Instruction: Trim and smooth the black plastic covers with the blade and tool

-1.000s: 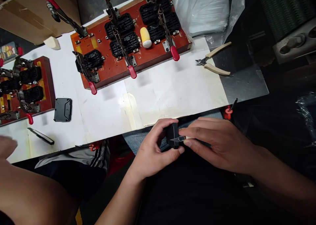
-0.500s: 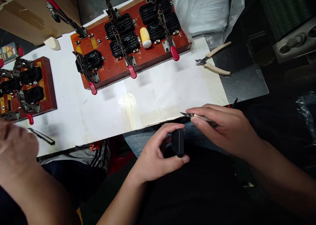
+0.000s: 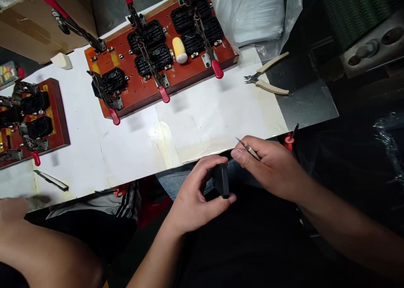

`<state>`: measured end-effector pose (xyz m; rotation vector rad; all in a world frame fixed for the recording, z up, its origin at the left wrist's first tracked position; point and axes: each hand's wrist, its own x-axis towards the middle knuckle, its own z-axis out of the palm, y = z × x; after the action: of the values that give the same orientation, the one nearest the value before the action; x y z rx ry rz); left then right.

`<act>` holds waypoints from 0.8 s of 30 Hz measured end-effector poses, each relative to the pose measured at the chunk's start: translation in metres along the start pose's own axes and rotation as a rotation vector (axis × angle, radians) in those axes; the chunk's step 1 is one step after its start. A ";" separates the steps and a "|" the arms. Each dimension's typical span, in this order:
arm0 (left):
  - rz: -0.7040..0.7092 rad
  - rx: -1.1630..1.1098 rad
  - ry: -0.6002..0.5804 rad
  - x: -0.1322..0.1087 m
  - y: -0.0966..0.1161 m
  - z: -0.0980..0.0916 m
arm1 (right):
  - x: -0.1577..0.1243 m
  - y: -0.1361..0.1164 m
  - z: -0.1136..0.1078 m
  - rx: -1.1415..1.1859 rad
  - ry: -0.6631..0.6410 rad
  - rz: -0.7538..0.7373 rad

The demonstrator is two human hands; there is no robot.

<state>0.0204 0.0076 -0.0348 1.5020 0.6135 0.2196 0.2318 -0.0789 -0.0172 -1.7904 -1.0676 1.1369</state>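
My left hand (image 3: 195,199) grips a small black plastic part (image 3: 221,180) on edge between thumb and fingers, held over my lap just below the table's front edge. My right hand (image 3: 271,168) is closed around a thin knife (image 3: 248,148), whose blade points up and to the left, a little above and to the right of the black part. The blade is clear of the part.
A red jig board (image 3: 186,75) with black parts and red-handled toggle clamps lies at the back, a yellow-white cylinder (image 3: 179,50) on it. Cutters (image 3: 267,75) lie to the right. A second jig (image 3: 58,119) and a blade (image 3: 50,180) lie left, near another person's arm (image 3: 41,250).
The blade left the black part and rose to the right. The flat black part that lay on the left of the table is gone, and the other person's hand reached in and drew back.
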 end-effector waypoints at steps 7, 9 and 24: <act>-0.004 -0.143 0.040 0.003 0.000 0.000 | -0.012 0.004 0.004 0.098 -0.037 -0.147; 0.002 -0.166 0.087 0.004 0.001 -0.001 | -0.017 0.005 0.007 0.087 -0.089 -0.265; -0.026 -0.208 0.108 0.003 0.003 -0.001 | -0.017 0.008 0.006 0.193 -0.166 -0.477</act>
<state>0.0229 0.0100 -0.0323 1.2866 0.6747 0.3358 0.2242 -0.0967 -0.0207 -1.2192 -1.3434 1.0574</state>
